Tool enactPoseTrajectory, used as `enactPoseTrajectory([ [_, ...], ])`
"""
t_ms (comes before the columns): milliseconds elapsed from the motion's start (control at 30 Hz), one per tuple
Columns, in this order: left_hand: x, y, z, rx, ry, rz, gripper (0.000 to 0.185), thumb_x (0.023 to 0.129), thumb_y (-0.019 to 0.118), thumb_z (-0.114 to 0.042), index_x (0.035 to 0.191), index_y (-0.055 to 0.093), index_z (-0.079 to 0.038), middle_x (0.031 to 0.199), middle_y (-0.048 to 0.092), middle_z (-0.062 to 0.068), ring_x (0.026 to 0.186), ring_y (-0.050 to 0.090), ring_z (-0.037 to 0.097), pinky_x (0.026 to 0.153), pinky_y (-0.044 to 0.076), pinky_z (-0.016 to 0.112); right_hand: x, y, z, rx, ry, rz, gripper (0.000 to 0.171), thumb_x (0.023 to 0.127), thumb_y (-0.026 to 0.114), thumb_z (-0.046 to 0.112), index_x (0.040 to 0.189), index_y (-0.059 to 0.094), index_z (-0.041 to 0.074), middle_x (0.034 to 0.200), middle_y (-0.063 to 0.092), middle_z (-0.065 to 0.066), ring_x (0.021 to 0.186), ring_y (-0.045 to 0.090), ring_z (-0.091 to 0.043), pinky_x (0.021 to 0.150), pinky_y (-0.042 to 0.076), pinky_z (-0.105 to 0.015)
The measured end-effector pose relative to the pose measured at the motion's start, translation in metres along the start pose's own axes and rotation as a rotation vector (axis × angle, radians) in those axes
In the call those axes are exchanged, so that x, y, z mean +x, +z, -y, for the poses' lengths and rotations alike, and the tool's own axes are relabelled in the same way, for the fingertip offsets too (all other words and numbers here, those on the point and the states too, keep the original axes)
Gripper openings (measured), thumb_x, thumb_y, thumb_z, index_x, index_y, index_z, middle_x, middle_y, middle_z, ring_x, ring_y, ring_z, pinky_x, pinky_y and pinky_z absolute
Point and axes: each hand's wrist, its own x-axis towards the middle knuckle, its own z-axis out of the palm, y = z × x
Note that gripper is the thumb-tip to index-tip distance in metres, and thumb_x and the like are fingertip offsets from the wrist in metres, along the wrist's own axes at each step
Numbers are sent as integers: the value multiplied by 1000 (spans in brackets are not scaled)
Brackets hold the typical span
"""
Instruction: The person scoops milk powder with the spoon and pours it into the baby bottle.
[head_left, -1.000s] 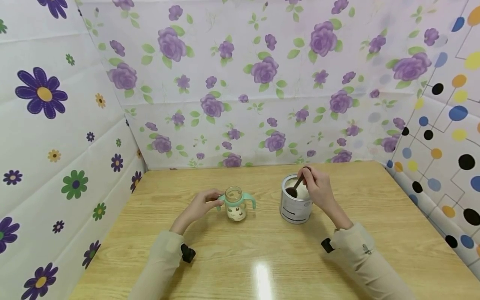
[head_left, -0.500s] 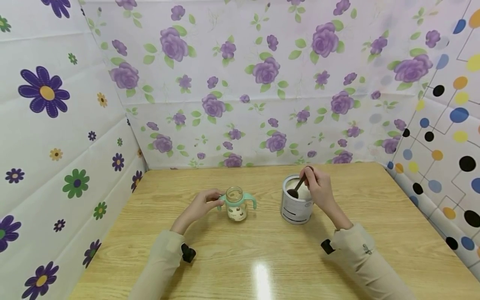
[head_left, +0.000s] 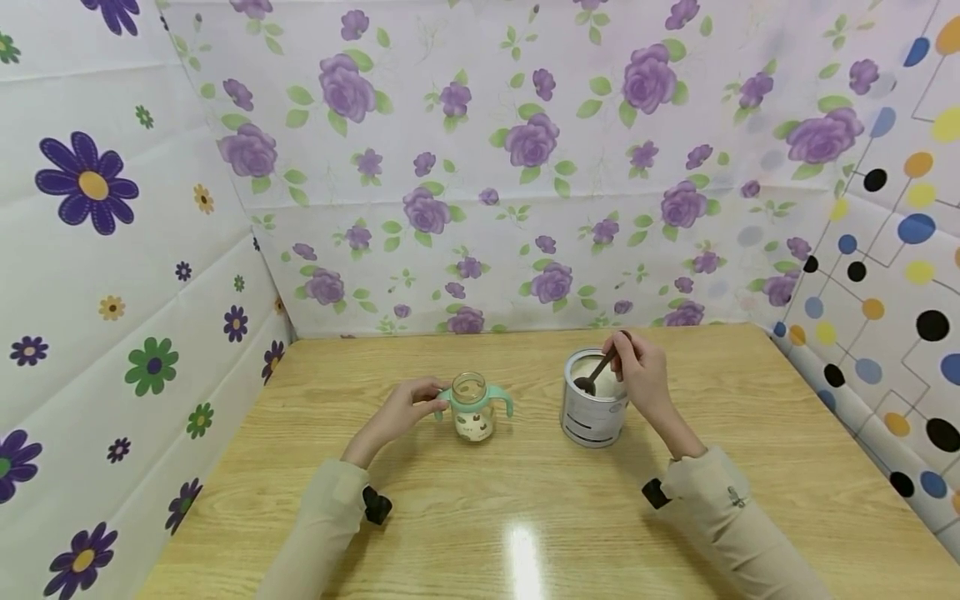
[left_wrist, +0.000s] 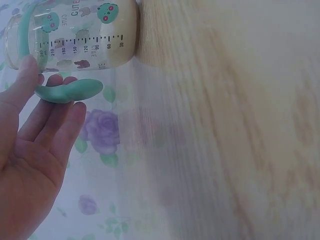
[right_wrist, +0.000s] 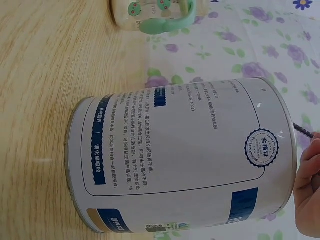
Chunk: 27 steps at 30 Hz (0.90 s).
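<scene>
A clear baby bottle [head_left: 473, 423] with a mint-green collar and two handles stands upright on the table, with pale contents low inside. My left hand [head_left: 402, 410] holds its left handle [left_wrist: 70, 91], thumb on one side and fingers on the other. To the right stands an open white tin [head_left: 591, 421] of pale powder. Over its mouth my right hand [head_left: 641, 377] grips a dark brown spoon [head_left: 602, 367] by the handle. The spoon's bowl is inside the tin's rim, near the powder. In the right wrist view the tin [right_wrist: 185, 155] hides most of the spoon.
The wooden table [head_left: 480, 508] runs back to a wall cloth with purple roses [head_left: 532, 142]. A daisy-print cloth [head_left: 90, 333] hangs on the left and a dotted cloth [head_left: 885, 292] on the right. Table surface lies between bottle and tin.
My right hand has shifted slightly right, and the spoon leans a little more, its bowl still within the tin's mouth. The left hand and bottle look unchanged.
</scene>
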Motion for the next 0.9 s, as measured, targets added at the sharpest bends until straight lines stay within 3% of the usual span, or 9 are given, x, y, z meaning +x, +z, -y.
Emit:
enactPoseTrajectory([
  [133, 0, 0, 0, 0, 7, -5, 31, 95, 62, -27, 123, 65, -15, 115, 68, 8, 110, 63, 26, 98, 51, 46, 1, -1, -1, -5, 28, 3, 36, 103, 44, 11, 80, 63, -10, 56, 53, -10, 42, 49, -20, 38, 39, -20],
  [367, -1, 0, 0, -8, 1, -5, 33, 95, 63, -24, 125, 64, -12, 116, 68, 11, 110, 63, 27, 100, 49, 48, 9, 0, -30, 87, 110, -16, 35, 103, 45, 14, 84, 63, -9, 54, 54, 4, 40, 48, -5, 37, 41, -19],
  [667, 0, 1, 1, -9, -15, -1, 33, 97, 59, -14, 128, 60, -3, 119, 65, 19, 113, 61, 37, 99, 48, 53, 9, -3, -39, 145, 122, -66, 38, 104, 44, 17, 87, 61, -12, 54, 54, 7, 41, 49, -3, 37, 42, -18],
  [900, -1, 2, 1, -3, -15, -16, 31, 95, 62, -21, 125, 64, -12, 117, 68, 12, 111, 63, 29, 97, 51, 47, 11, -8, -43, 130, 225, -88, 40, 104, 43, 23, 86, 62, -6, 55, 55, 9, 42, 49, -2, 39, 45, -17],
])
